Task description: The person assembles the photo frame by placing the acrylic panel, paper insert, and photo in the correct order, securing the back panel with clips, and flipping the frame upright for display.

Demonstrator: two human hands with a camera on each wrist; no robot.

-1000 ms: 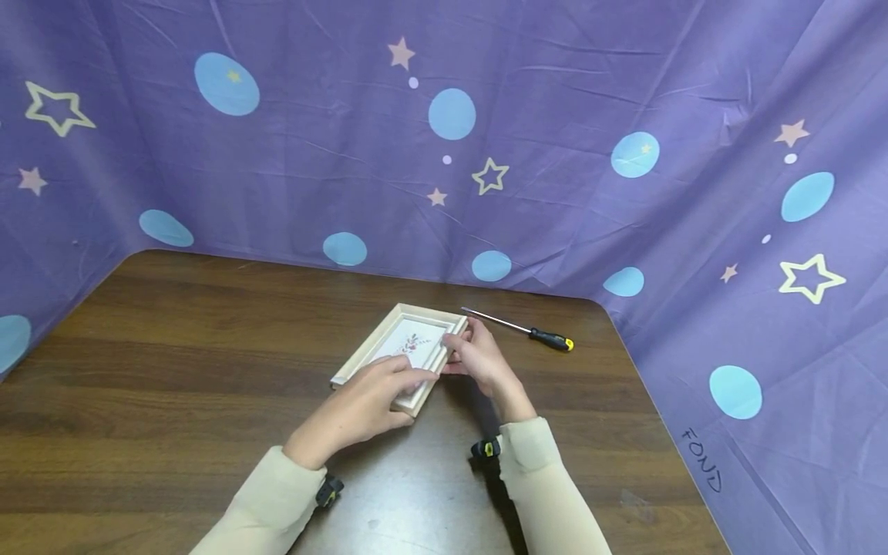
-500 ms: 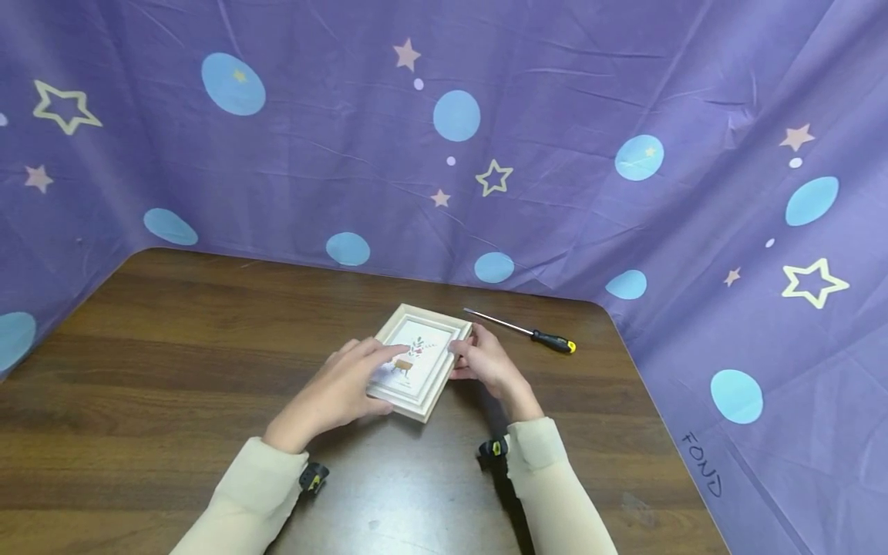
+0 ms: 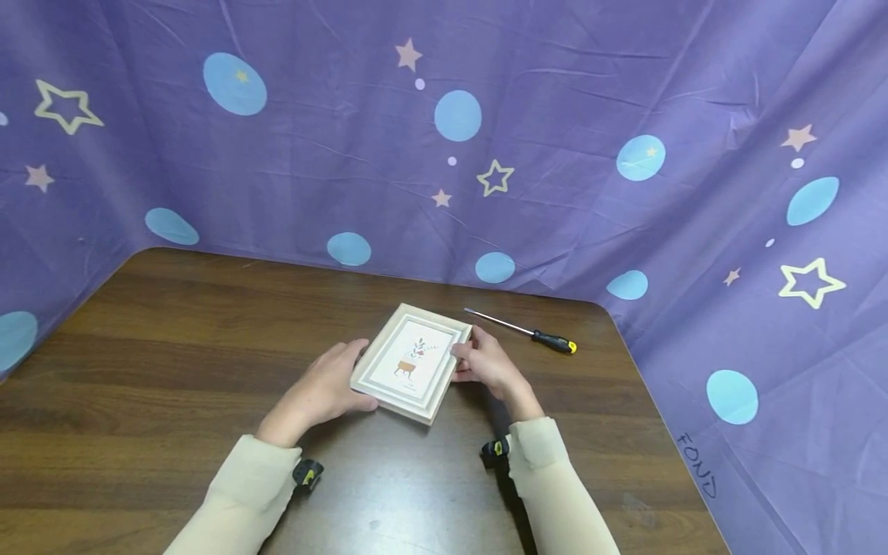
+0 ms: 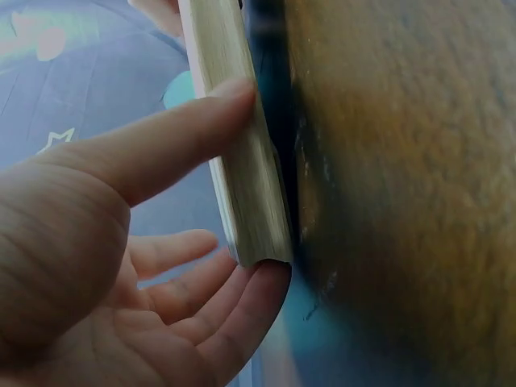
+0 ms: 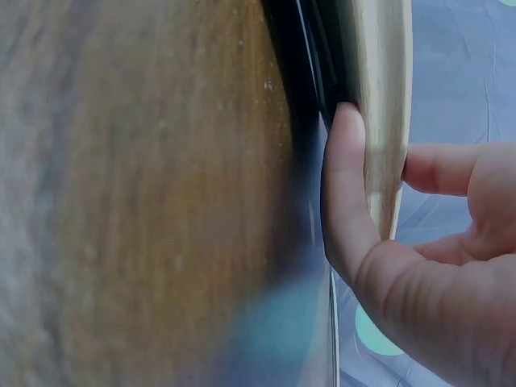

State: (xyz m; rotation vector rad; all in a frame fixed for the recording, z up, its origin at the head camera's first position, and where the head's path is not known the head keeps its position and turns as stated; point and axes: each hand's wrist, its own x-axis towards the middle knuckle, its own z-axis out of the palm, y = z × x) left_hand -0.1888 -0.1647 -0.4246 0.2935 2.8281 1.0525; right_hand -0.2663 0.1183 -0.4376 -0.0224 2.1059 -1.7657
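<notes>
A cream picture frame (image 3: pixel 370 368) faces up in the head view, with a print of a small brown animal and leafy sprigs. My right hand (image 3: pixel 494 364) pinches its right edge, thumb on the front; in the right wrist view a finger (image 5: pixel 347 173) reaches under the frame's pale wooden side (image 5: pixel 385 97). At the near left corner, my left hand (image 3: pixel 322 389) holds the frame. Its thumb (image 4: pixel 181 141) presses the frame's side (image 4: pixel 254 189) in the left wrist view, and fingers (image 4: pixel 250 322) meet the corner. A dark gap shows between frame and table in both wrist views.
On the brown wooden table (image 3: pixel 173 370), behind and right of the frame, lies a screwdriver (image 3: pixel 551 341) with a black and yellow handle. A purple patterned cloth (image 3: pixel 555 92) hangs along the back and sides of the table.
My left hand has slid left off the front of the picture frame to its near left corner, uncovering the print. The frame has shifted slightly right; the right hand keeps its hold.
</notes>
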